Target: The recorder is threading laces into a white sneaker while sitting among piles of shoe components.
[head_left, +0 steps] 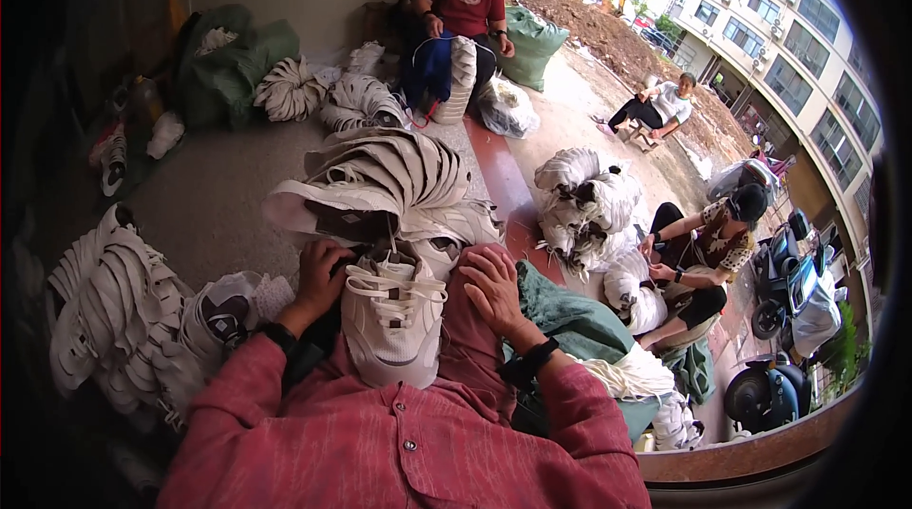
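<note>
Between my hands a white lace-up shoe upper (394, 310) stands in my lap, toe toward me, its laces threaded through the eyelets. Behind it a large fanned stack of nested white uppers (404, 172) lies across my knees. My left hand (321, 273) rests beside the upper, over something black, its fingers slightly bent and partly hidden; it shows no held thing. On my right knee, in dark red trousers, lies my right hand (492, 286), open and flat with fingers spread. Black bands circle both wrists.
More stacked uppers (119, 310) lie at left, and bundles (589, 205) sit at right. A green sack (579, 319) with white laces (632, 374) is by my right arm. Co-workers sit at the back (465, 25), far right (660, 105) and near right (712, 243), by parked scooters (774, 386).
</note>
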The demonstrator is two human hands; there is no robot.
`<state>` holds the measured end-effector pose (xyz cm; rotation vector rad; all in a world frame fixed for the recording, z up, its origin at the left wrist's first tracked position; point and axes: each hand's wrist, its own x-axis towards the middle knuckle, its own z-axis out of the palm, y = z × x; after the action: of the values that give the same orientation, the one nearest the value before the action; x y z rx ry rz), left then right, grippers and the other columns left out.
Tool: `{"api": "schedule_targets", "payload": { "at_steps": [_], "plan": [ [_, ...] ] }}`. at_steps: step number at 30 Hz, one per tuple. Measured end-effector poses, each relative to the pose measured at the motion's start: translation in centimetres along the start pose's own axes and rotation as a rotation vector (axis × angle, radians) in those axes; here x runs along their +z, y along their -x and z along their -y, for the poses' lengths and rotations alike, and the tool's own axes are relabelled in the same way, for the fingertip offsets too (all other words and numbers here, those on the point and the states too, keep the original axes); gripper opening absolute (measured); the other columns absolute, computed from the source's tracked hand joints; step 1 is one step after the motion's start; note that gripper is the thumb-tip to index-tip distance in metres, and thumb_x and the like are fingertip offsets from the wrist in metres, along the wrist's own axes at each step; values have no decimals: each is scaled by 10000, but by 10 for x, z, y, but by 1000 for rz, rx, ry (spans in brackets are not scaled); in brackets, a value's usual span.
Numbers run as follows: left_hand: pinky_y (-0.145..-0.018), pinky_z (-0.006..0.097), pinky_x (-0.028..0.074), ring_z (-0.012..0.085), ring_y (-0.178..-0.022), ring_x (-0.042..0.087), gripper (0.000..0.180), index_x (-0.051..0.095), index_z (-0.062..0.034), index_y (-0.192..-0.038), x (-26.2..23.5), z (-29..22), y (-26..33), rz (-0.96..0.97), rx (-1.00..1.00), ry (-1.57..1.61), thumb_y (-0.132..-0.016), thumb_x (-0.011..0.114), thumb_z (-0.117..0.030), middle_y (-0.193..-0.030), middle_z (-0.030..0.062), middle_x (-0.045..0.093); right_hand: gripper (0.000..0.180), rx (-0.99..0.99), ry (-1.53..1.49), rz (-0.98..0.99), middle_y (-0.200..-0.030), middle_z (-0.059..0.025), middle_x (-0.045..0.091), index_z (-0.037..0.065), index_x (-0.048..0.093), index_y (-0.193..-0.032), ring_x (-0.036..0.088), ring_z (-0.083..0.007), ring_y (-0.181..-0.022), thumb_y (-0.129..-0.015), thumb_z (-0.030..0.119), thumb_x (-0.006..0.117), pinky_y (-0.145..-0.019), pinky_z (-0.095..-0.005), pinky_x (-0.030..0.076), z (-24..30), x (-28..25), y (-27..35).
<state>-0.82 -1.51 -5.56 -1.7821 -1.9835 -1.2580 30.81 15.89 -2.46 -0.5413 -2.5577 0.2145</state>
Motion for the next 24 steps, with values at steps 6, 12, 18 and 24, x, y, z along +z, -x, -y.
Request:
{"api": "schedule_targets", "payload": {
  "at_steps": [6,12,18,24],
  "plan": [
    [-885,417,379,304,-1010,490,238,659,-129,-993,1,-1,-2,1,-9,2,-756,679,-141,-1018,84,540,400,-9,5,2,-1376,-80,496,124,610,-1222,330,-279,-1371,-926,358,478,-1151,-454,136,-2,1,0],
    [-895,417,377,307,-1021,487,246,655,-117,-995,-4,-3,-3,20,-28,4,-750,672,-134,-1029,94,536,436,-20,4,46,-1374,-108,490,108,549,-1293,359,-308,-1346,-931,349,511,-1129,-464,189,-4,-4,-4],
    [-911,424,372,311,-1034,485,249,654,-121,-1007,-9,-2,-2,64,-32,-14,-761,665,-155,-1042,95,532,531,201,-457,-239,-1350,-173,484,83,398,-1417,454,-299,-1258,-966,337,520,-1026,-386,367,-52,-73,-69],
    [-918,428,381,324,-1051,486,261,656,-132,-1027,9,-3,-23,112,47,-12,-766,663,-136,-1064,102,542,406,-131,-722,-1043,-1151,-137,614,-28,450,-1335,614,-198,-940,-1025,227,387,-874,-340,501,-182,-309,-144]
  ]
}}
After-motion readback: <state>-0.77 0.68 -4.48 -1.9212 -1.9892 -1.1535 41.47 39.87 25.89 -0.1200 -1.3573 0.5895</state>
